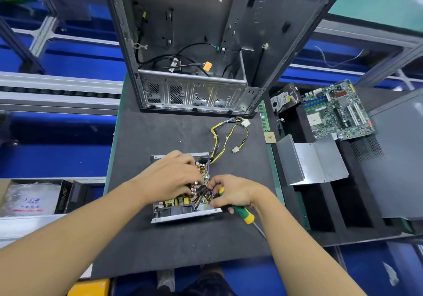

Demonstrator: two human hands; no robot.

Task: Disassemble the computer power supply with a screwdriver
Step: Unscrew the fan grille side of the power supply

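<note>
Your left hand point(176, 176) grips the stiff, fragile circuit board point(174, 202) (take its edges); your right hand point(233, 192) clasps the screwdriver point(243, 214).

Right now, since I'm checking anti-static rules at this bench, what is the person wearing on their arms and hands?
Nothing that shows. The left hand and right hand are ungloved, with no rings visible on the fingers. The left forearm and right forearm are bare to the picture's edge: no sleeves, watch or wrist strap, and no cable at either wrist.
</note>
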